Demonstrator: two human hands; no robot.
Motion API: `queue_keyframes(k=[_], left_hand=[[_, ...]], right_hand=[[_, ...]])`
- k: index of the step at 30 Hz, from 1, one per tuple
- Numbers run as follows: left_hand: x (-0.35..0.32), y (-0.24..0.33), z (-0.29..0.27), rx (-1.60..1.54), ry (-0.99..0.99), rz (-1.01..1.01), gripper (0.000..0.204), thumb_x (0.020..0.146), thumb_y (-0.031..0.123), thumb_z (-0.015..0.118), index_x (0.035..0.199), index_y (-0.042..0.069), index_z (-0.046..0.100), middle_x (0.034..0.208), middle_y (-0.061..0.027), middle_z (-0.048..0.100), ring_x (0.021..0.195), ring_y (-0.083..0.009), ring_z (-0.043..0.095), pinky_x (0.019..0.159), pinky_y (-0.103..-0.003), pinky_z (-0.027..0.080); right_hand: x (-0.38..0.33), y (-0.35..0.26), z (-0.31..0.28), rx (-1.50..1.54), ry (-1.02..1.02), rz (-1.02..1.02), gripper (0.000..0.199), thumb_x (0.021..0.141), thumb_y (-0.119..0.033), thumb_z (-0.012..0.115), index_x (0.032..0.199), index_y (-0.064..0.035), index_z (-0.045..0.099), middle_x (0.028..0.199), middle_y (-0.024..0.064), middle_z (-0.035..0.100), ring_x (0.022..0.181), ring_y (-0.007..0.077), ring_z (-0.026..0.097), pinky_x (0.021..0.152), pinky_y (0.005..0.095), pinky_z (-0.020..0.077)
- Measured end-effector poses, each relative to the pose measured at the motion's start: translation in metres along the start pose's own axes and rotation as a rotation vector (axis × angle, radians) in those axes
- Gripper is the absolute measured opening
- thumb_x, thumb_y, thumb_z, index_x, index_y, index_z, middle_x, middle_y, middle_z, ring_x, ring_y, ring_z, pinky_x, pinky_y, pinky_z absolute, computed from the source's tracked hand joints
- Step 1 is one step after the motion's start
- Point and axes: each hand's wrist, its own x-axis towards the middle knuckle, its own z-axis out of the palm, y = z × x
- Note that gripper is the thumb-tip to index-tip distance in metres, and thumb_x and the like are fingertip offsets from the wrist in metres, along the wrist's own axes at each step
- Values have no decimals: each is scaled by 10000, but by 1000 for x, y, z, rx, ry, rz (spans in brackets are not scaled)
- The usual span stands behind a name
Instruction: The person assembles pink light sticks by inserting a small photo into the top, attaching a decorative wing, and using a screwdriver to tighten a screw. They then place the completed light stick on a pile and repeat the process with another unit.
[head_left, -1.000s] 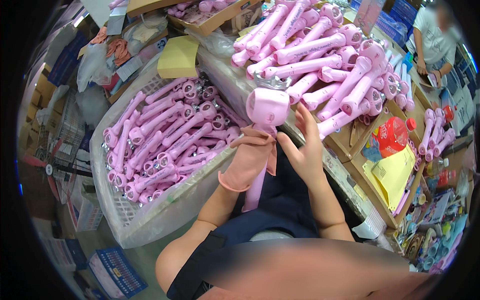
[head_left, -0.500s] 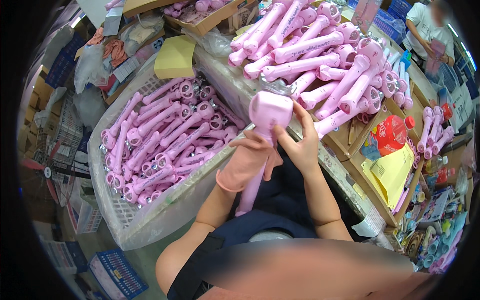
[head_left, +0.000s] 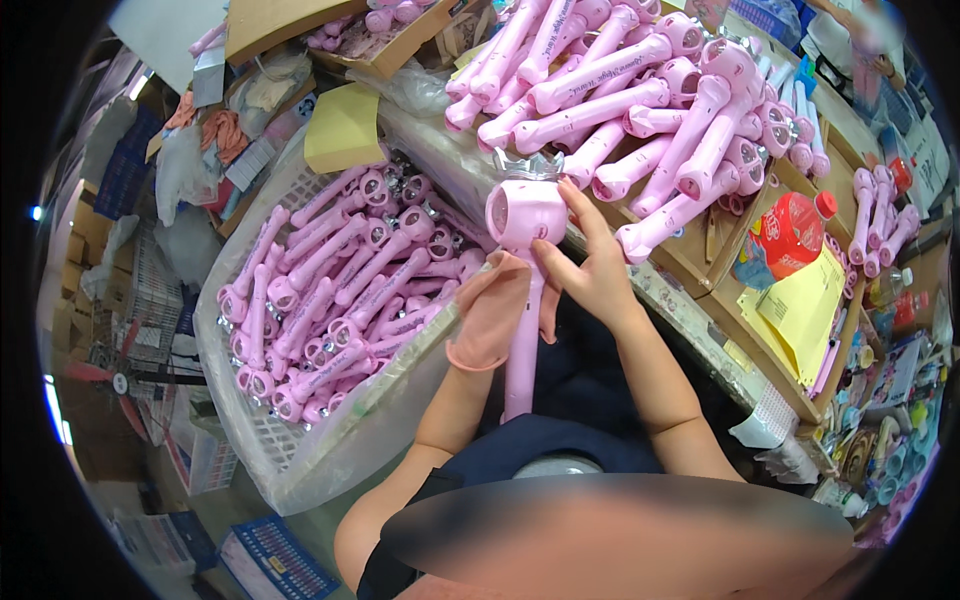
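A pink toy wand (head_left: 521,360) with a hollow round head and a silver crown stands upright before my body, its handle end low near my dark clothing. My left hand (head_left: 492,305), covered by a loose peach-coloured glove, is closed round the handle just below the head. My right hand (head_left: 595,275) grips the wand too, thumb at the base of the head and fingers up along its right side near the crown. To the left a white plastic crate (head_left: 262,452) lined with clear film holds many similar wands. Another heap of pink wands (head_left: 640,100) lies on the workbench beyond my hands.
On the right of the bench are a red-labelled bottle (head_left: 790,235), yellow paper (head_left: 800,315) and a few separate pink wands (head_left: 880,215). A yellow sheet (head_left: 342,128) rests at the crate's far corner. A fan (head_left: 122,384) stands far left; a person (head_left: 835,45) is at the back right.
The view has shifted slightly. The wand's head has turned, so its round opening now faces left, and my right fingers have moved up beside the crown. Both hands keep hold of it.
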Motion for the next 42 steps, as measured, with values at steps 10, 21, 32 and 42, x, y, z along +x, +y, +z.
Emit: queue_keyframes(k=[10, 21, 32, 42], left_hand=[[-3, -28, -22, 340, 236, 108, 259, 1021, 137, 419, 1127, -52, 561, 957, -164, 644, 809, -197, 633, 729, -295, 532], [-5, -16, -2, 183, 122, -82, 498, 984, 441, 446, 1141, -23, 529, 923, -138, 603, 753, -262, 602, 665, -332, 506], [26, 8, 10, -1101, 2, -267, 730, 818, 376, 737, 1384, 42, 419, 1283, -113, 498, 1179, -234, 498, 950, -369, 435], [35, 22, -16, 96, -104, 27, 808, 828, 662, 525, 1313, 17, 474, 1255, -176, 505, 1064, -217, 494, 956, -333, 394]], right_hand=[[-2, -6, 1, -20, 115, 142, 600, 765, -186, 715, 1289, 28, 515, 1255, 227, 586, 1156, 327, 589, 970, 376, 462], [-1, 7, -3, 124, 32, 161, 593, 824, -125, 701, 1347, 34, 471, 1324, 178, 553, 1229, 243, 548, 1056, 349, 409], [-27, -15, 0, 83, 33, -70, 607, 910, -246, 660, 1428, -40, 421, 1436, 181, 442, 1321, 304, 447, 1097, 387, 349], [-79, 2, -68, -776, 221, 87, 113, 846, -146, 671, 893, -44, 663, 855, 134, 658, 786, 317, 638, 687, 399, 522]])
